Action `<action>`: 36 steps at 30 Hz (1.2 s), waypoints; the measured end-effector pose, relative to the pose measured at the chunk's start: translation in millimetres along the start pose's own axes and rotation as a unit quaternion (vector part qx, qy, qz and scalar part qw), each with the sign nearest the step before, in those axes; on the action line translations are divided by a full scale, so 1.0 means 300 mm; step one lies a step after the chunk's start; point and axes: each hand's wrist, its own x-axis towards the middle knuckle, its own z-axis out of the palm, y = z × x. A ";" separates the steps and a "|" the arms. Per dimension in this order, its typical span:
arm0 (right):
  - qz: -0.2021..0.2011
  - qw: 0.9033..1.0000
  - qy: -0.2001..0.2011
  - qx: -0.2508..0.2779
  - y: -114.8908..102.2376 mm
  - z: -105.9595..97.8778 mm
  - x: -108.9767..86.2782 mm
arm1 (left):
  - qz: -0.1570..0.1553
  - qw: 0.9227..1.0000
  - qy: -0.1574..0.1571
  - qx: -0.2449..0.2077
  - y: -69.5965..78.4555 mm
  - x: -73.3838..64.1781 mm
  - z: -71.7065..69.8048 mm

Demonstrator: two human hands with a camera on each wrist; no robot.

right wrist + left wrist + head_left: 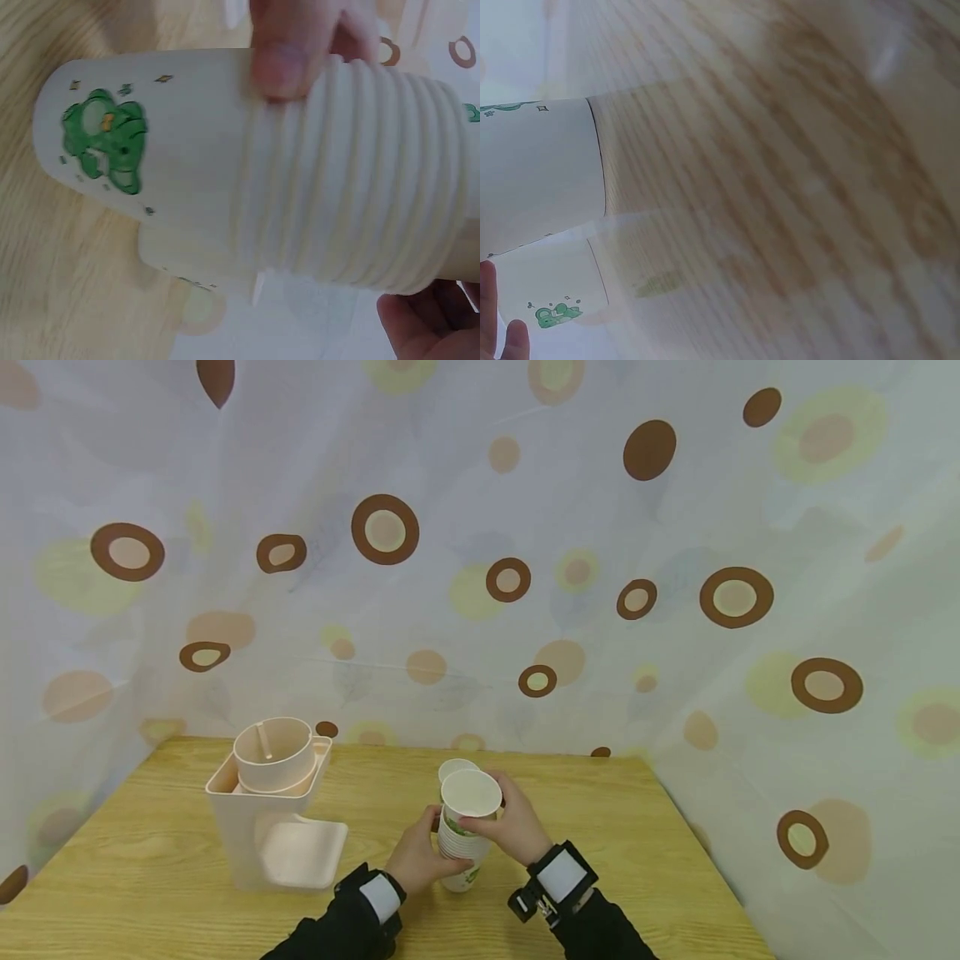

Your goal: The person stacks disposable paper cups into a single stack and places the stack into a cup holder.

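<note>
A stack of white paper cups (456, 843) with green bear prints stands on the table, its many rims showing in the right wrist view. My left hand (427, 858) grips the stack from the left, thumb across the front just under the rims. With my right hand (517, 822) I pinch the topmost cup (471, 793) near its rim. That cup stands partly out of the stack, its printed side visible above the other rims. Right behind it is another white cup (454, 766), mostly hidden.
At the left of the wooden table (600, 827) stands a cream rectangular container (243, 835) with a round cup-like holder (273, 760) in its top and a square flap (303, 853) in front. A patterned sheet (450, 610) hangs behind and beside the table.
</note>
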 end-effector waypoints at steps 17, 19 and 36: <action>-0.019 0.997 -0.075 -0.029 0.048 -0.004 0.000 | 0.003 1.000 0.011 0.017 0.000 0.001 0.001; -0.017 0.996 -0.086 -0.029 0.060 -0.006 0.002 | 0.004 1.000 0.011 0.015 0.002 0.000 0.001; 0.013 0.992 -0.122 -0.018 0.056 -0.010 -0.013 | 0.006 1.000 0.012 0.018 0.002 -0.004 0.000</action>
